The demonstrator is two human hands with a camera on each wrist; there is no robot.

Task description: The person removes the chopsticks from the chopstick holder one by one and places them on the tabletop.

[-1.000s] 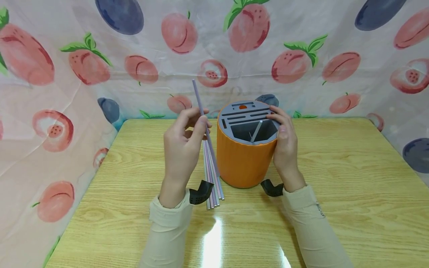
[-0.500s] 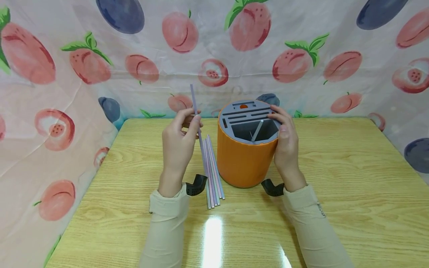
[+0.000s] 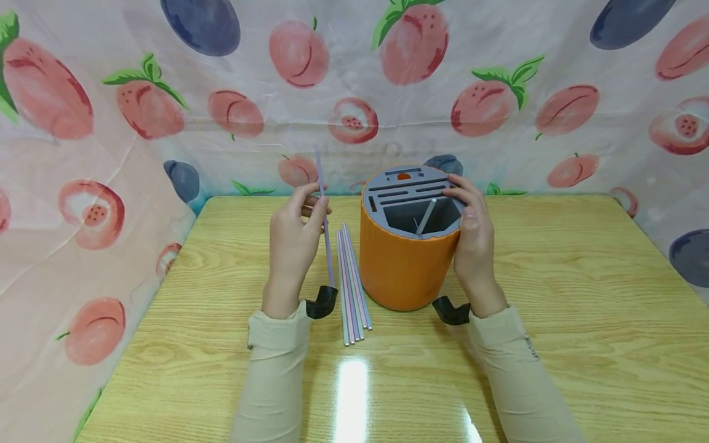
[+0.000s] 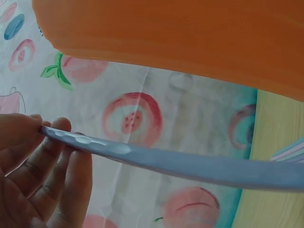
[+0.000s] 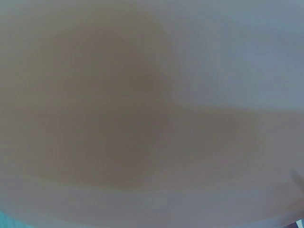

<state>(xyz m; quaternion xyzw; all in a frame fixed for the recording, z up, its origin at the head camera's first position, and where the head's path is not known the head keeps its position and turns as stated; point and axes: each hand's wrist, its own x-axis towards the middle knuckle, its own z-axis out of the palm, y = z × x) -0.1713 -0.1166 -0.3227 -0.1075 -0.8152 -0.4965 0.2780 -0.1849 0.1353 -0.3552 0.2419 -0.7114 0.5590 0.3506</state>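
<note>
Upright in my left hand (image 3: 295, 237) is a slim lavender pencil (image 3: 327, 246), pinched between thumb and fingers. The left wrist view shows this pencil (image 4: 190, 166) running away to the right from the fingertips. Several pastel pencils (image 3: 351, 286) lie side by side on the table, just right of that hand. An orange pen holder (image 3: 407, 271) with a grey slotted top stands beside them. One whitish stick (image 3: 426, 216) leans inside its large compartment. My right hand (image 3: 472, 231) holds the pen holder's right side, fingers bent over the rim. The right wrist view is too blurred to read.
A light wood-grain table (image 3: 210, 344) carries everything. A cloth printed with fruit (image 3: 410, 111) hangs behind and along the left. Black curved pieces (image 3: 322, 303) stick out from both cuffs.
My left hand has moved left and slightly down with the lavender pencil, away from the pen holder and the pencils on the table. My right hand keeps its place on the holder.
</note>
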